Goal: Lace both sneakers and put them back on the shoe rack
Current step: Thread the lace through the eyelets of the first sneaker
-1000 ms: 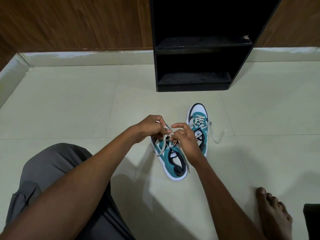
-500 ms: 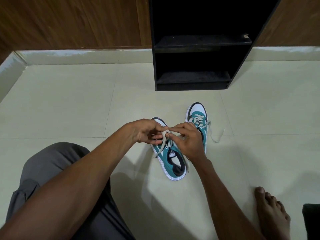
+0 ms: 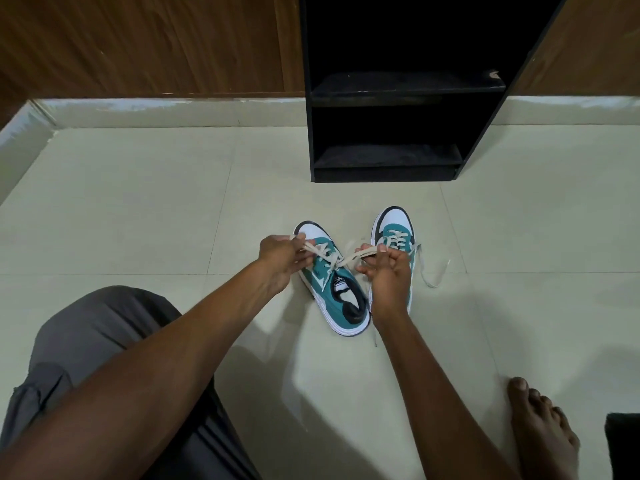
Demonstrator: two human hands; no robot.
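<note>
Here, near sneaker [image 3: 332, 289] lies between left hand [image 3: 282, 256] and right hand [image 3: 388, 271].

— What sort of place is this?
— A home: pale tiled floor [image 3: 138, 202], wood-panelled wall [image 3: 138, 43], a black shoe rack [image 3: 391, 95], and a bare foot [image 3: 540, 431] on the tiles.

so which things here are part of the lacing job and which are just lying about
Job: near teal-and-white sneaker; its beige lace, pulled by left hand and right hand; far teal sneaker; black shoe rack.
Lying about: dark object at the right edge.
</note>
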